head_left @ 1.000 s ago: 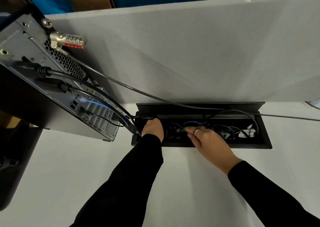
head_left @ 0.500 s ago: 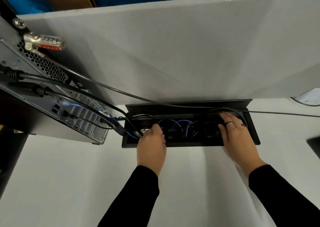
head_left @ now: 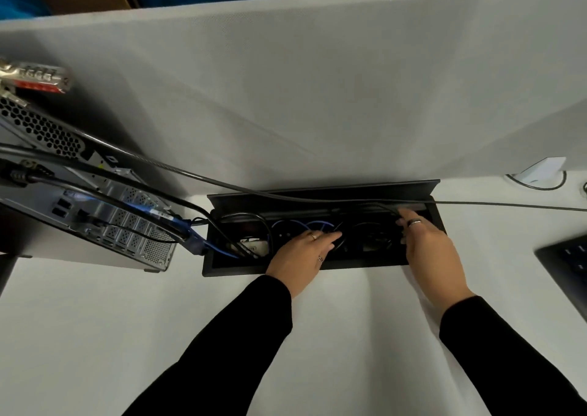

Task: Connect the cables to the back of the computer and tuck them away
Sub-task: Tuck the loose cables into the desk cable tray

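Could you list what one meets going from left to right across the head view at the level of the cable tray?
computer → blue cable → left hand → right hand → keyboard

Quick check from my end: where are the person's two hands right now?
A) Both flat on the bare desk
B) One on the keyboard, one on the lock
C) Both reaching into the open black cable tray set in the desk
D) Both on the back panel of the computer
C: the left hand and right hand both reach into the cable tray, among the coiled cables.
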### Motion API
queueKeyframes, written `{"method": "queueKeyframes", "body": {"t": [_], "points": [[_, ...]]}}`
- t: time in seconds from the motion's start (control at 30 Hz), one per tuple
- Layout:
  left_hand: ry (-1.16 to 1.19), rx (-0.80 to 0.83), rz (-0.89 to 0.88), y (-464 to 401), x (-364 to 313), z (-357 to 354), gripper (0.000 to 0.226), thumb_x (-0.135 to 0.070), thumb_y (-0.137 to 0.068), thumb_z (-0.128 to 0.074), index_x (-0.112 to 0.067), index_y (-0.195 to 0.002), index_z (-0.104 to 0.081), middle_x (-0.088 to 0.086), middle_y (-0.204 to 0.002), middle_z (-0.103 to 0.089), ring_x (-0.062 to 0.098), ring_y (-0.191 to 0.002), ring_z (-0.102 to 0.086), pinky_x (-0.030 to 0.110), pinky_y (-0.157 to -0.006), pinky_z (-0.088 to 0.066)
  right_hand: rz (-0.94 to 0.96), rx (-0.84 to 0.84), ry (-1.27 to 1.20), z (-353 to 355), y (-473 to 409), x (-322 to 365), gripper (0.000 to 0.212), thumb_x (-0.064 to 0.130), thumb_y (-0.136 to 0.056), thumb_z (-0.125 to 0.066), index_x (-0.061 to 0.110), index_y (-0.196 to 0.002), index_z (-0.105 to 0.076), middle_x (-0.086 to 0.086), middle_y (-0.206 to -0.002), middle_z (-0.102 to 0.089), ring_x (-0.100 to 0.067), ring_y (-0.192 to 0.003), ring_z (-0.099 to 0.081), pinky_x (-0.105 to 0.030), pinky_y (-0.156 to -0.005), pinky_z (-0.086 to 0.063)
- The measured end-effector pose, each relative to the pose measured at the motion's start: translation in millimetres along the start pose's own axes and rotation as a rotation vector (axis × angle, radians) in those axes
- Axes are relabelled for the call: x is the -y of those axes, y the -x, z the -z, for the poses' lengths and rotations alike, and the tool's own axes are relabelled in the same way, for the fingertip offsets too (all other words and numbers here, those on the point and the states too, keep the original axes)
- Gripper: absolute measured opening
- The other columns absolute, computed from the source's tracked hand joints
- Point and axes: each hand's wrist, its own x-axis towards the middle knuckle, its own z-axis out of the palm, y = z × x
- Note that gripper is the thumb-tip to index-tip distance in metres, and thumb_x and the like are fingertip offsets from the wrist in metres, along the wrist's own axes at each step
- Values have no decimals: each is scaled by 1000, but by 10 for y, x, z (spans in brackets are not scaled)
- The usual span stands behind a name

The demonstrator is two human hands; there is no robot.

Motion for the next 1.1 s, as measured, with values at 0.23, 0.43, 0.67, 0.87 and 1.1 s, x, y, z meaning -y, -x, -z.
{"method": "queueKeyframes", "body": {"t": [0.23,0.43,0.67,0.87,1.1], "points": [[7,242,278,-54,14,74,51,-44,-99,-27,-6,-78,-54,16,-81,-61,30,-83,-60,32,-71,-41,200,282,70,-10,-130,79,33,5,-92,-52,10,-124,-57,-17,-85,-71,-32,-73,-68,-29,-62,-52],[163,358,388,-164,51,104,50,-44,-97,-35,-6,-74,-58,5,-63,-48,20,-63,-51,27,-59,-36,261,586,305,-102,-337,165,27,14,-96,-42,17,-119,-56,-14,-98,-66,-30,-89,-63,-27,-68,-44],[267,291,458,-298,118,54,37,-35,-93,-51,-5,-80,-68,0,-55,-46,10,-53,-44,22,-50,-31,96,638,263,-394,-563,198,29,19,-95,-44,19,-120,-58,-14,-115,-62,-32,-104,-59,-35,-85,-47],[331,214,474,-257,119,-19,46,-55,-85,-53,-15,-61,-54,0,-58,-48,15,-60,-50,25,-58,-35,-30,548,182,-615,-566,141,32,21,-94,-43,17,-124,-54,-15,-122,-58,-34,-110,-54,-38,-89,-44],[497,86,467,-245,176,-82,16,-28,-80,-70,-25,-83,-55,3,-83,-66,14,-76,-60,21,-63,-42,69,569,170,-456,-557,128,33,15,-98,-38,7,-127,-53,-15,-125,-59,-33,-114,-53,-35,-96,-39]]}}
